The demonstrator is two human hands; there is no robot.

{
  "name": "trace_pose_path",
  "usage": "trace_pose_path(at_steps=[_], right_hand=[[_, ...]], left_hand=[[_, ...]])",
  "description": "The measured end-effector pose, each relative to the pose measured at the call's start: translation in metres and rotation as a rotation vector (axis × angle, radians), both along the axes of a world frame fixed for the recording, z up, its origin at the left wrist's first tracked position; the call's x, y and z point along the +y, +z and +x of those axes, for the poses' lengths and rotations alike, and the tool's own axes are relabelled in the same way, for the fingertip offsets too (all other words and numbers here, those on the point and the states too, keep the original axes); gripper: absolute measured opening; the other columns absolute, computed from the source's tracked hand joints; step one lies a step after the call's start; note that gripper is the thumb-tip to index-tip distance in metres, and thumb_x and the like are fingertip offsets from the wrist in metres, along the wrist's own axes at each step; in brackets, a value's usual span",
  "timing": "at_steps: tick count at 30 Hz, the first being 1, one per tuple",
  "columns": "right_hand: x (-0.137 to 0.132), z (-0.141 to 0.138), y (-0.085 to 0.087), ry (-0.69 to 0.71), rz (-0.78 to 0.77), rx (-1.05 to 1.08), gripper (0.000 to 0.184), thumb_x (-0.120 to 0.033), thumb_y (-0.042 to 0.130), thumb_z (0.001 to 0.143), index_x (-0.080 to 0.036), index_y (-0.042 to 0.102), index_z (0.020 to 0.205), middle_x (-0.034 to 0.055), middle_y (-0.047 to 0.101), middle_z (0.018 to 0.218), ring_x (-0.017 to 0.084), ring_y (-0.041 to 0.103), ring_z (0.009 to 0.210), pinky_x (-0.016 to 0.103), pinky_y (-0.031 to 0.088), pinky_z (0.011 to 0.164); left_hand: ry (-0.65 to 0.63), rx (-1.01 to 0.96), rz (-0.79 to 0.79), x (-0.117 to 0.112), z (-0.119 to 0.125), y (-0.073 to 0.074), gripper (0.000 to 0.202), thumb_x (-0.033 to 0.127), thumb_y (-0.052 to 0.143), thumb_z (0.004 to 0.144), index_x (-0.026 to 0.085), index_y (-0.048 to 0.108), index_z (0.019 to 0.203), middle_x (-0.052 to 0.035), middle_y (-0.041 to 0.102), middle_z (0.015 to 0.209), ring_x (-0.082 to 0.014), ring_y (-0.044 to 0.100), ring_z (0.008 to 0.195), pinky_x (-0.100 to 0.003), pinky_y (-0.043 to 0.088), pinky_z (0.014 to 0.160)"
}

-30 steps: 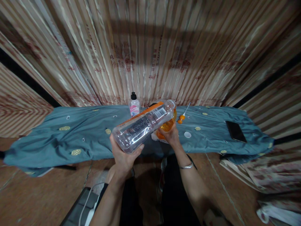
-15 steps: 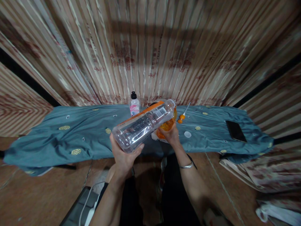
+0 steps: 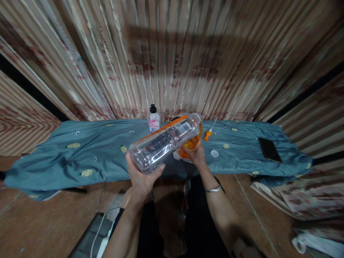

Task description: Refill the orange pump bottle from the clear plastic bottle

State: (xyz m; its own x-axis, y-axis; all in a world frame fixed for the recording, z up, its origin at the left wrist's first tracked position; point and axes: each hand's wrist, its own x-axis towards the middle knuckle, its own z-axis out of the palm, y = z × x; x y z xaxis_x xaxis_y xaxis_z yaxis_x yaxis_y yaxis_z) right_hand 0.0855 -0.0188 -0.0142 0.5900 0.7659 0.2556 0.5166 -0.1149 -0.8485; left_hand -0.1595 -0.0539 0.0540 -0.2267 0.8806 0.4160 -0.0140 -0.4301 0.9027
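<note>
Centrally, the left hand [image 3: 141, 179] gripped the base of a clear bottle [image 3: 163, 141], fingers clenched around it. It was tilted, its mouth pointing to 2 o'clock and meeting an orange jar [image 3: 191, 143]. The right hand [image 3: 196, 156] grasped that jar from below, fingers closed on it, at the near edge of the cloth-covered surface [image 3: 88, 154]. From the jar, a small bottle [image 3: 153, 122] stood at 10 o'clock, a white cap [image 3: 214, 153] lay near at 4 o'clock, and a phone [image 3: 269, 149] lay well apart at 3 o'clock.

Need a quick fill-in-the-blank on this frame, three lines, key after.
The left hand tilts the clear bottle toward an ___ container.
The small bottle behind them has a ___ cap.
The phone lies on the cloth, ___ of the right hand.
Missing: orange, black, right.
</note>
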Motion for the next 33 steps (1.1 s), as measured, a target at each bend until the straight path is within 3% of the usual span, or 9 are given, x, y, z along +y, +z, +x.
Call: trace_pose_path(at_steps=[8, 14, 33], right_hand=[[-0.0013, -0.0011, 0.0026, 0.017, -0.008, 0.011, 0.096, -0.060, 0.085, 0.063, -0.017, 0.050, 0.142, 0.0182, 0.078, 0.126, 0.041, 0.075, 0.119, 0.054, 0.062, 0.097], [-0.0010, -0.0005, 0.0001, 0.011, 0.010, -0.001, 0.093, -0.063, 0.087, 0.063, -0.020, 0.052, 0.139, 0.0168, 0.078, 0.124, 0.039, 0.078, 0.113, 0.050, 0.063, 0.094], [-0.0018, -0.0006, 0.0020, 0.021, 0.010, -0.003, 0.097, -0.062, 0.086, 0.065, -0.019, 0.050, 0.143, 0.0173, 0.077, 0.127, 0.039, 0.074, 0.122, 0.053, 0.061, 0.099]], left_hand=[[-0.011, 0.011, 0.002, 0.0005, -0.0009, 0.0001, 0.100, 0.053, 0.100, 0.053, 0.022, 0.050, 0.134, -0.0117, 0.067, 0.122, -0.0307, 0.073, 0.110, -0.050, 0.060, 0.099], [-0.004, 0.015, 0.022, 0.0023, -0.0003, -0.0022, 0.099, 0.055, 0.100, 0.052, 0.023, 0.051, 0.132, -0.0105, 0.068, 0.120, -0.0298, 0.074, 0.106, -0.047, 0.063, 0.092], [0.010, 0.030, 0.035, 0.0017, 0.0008, -0.0013, 0.100, 0.055, 0.100, 0.053, 0.020, 0.054, 0.134, -0.0130, 0.069, 0.121, -0.0316, 0.073, 0.110, -0.049, 0.061, 0.096]])
